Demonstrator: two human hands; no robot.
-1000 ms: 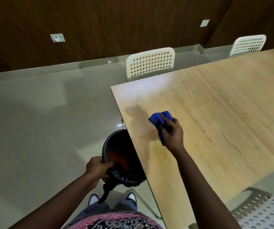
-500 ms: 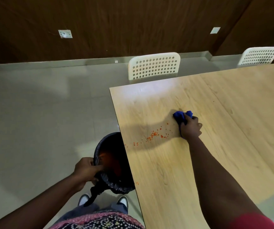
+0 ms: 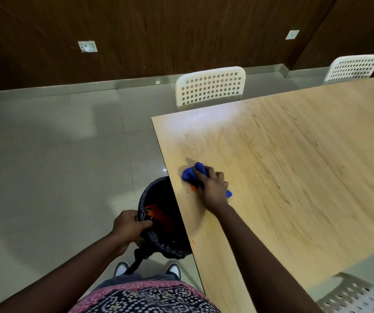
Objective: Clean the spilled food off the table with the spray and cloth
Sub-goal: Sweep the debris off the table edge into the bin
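- Head view: right hand [image 3: 213,188] grips blue cloth [image 3: 190,174], pressed on wooden table [image 3: 294,177] near its left edge, beside orange food crumbs [image 3: 191,188]
- Left hand [image 3: 128,227] fingers curled over rim of black-lined bin [image 3: 159,222]; bin holds orange residue

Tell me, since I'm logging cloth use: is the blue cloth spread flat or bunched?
Bunched: the blue cloth bulges in folds under the right hand gripping it.
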